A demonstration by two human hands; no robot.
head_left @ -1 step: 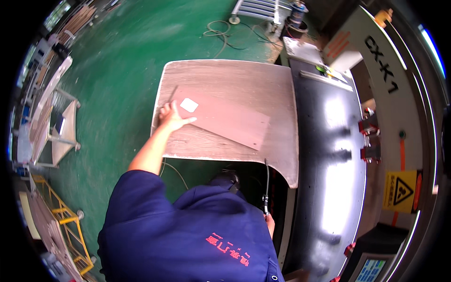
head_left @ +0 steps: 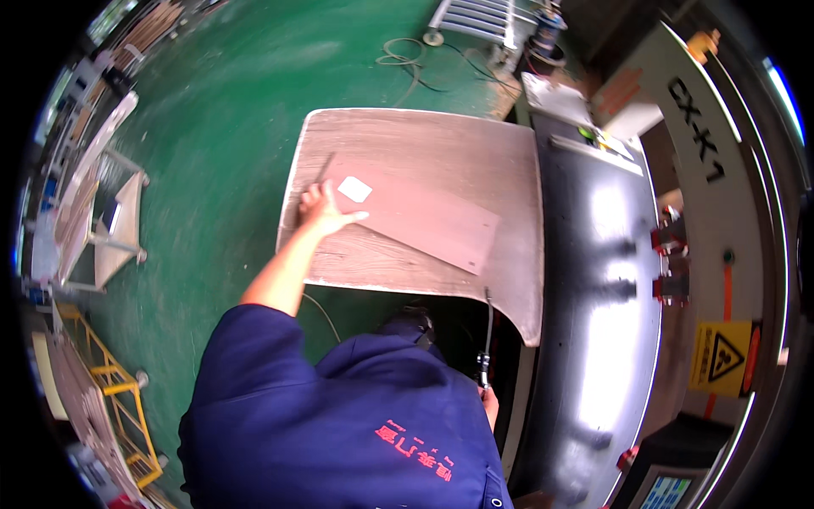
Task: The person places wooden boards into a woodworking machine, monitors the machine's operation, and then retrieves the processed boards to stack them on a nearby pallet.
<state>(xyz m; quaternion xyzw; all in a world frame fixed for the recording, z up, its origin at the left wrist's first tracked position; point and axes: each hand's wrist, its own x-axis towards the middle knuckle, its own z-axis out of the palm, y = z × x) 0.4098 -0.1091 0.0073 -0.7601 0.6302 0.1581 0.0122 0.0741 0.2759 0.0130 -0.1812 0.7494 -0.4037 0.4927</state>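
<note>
A flat brown panel [head_left: 424,215] with a white label [head_left: 354,189] lies aslant on a wood-grain tabletop [head_left: 415,136]. My left hand [head_left: 322,209] grips the panel's left end, its fingers curled at the end and the thumb stretched along the near edge. Low on the right, my right hand [head_left: 489,405] is wrapped round an air blow gun [head_left: 483,366]. The gun's long thin nozzle points up to the near edge of the tabletop. Most of the right hand is hidden behind my dark blue top.
To the right runs a machine with a dark shiny bed [head_left: 585,280], red clamps [head_left: 670,239] and a screen [head_left: 666,492]. Hoses [head_left: 405,61] lie on the green floor near a wheeled metal rack [head_left: 475,21]. Trolleys, one a yellow frame [head_left: 114,382], stand on the left.
The whole view has shifted slightly, so the tabletop and machine appear a little farther right. Both hands keep their places on the panel and the blow gun.
</note>
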